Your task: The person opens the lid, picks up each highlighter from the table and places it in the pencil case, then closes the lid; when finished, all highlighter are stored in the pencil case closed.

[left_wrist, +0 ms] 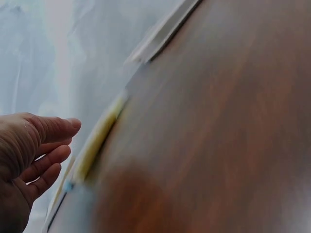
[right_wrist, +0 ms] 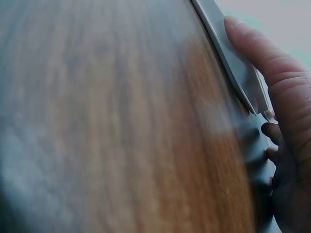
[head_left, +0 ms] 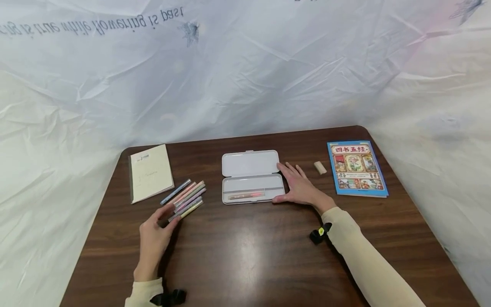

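Observation:
Several pastel-barrelled pens (head_left: 188, 197) lie side by side on the table at left. My left hand (head_left: 152, 235) is at their near ends, thumb and forefinger apart on either side of them. In the left wrist view a yellow pen (left_wrist: 98, 144) lies just beyond the thumb, blurred. An opened white pencil case (head_left: 250, 163) lies mid-table, lid folded back, with one pinkish pen (head_left: 246, 195) in its front compartment. Spread along the case's right end is my right hand (head_left: 302, 187), thumb at the near corner and fingers by the lid. The right wrist view shows the thumb (right_wrist: 262, 58) along the case's edge.
A cream notebook (head_left: 151, 174) lies at the far left, behind the pens. Right of the case sits a small beige eraser (head_left: 320, 167), then a blue-bordered book (head_left: 357, 168). Pale fabric (head_left: 245, 76) hangs behind the brown table (head_left: 245, 243).

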`<state>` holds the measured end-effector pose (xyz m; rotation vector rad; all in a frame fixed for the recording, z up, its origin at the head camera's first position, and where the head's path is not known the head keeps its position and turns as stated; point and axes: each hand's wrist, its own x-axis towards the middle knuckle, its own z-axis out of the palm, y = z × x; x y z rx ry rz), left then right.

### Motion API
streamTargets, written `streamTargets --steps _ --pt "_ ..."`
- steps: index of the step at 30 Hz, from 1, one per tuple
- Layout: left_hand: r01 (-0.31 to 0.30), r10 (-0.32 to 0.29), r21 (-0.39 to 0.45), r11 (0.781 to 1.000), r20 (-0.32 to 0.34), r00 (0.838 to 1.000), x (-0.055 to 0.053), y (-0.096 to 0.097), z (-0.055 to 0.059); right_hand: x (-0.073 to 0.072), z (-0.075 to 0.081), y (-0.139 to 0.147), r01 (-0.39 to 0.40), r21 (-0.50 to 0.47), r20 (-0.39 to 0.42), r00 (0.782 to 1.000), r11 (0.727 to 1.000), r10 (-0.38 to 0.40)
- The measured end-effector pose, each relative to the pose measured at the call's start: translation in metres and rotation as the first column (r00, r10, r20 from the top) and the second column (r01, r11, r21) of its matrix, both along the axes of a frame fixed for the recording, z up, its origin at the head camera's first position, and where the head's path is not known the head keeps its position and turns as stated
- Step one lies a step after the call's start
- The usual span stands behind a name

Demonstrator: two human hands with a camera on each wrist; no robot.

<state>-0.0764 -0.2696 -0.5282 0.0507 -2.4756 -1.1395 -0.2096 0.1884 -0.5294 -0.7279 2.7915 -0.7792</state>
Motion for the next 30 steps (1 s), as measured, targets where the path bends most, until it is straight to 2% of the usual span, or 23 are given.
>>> streamTargets --steps 3,6,15,30 --pt "-0.044 0.045 -0.028 0.999 0.021 0.999 0.01 -0.01 -0.004 0.0 -0.001 0.001 0.005 0.009 -0.001 1.0 1.0 -0.005" --pt "-0.061 0.063 -0.048 0.997 0.049 0.997 0.015 -0.014 -0.008 0.001 -0.003 0.003 0.019 0.013 -0.007 1.0 1.0 -0.019" --pt "-0.079 0.083 -0.049 0.996 0.079 0.993 0.015 -0.016 -0.015 0.001 -0.007 0.004 0.013 0.01 -0.018 1.0 1.0 -0.013" --pt "-0.092 0.094 -0.021 0.995 0.094 0.991 0.018 -0.016 -0.017 -0.001 -0.004 0.0 -0.008 0.029 -0.035 0.999 1.0 0.009"
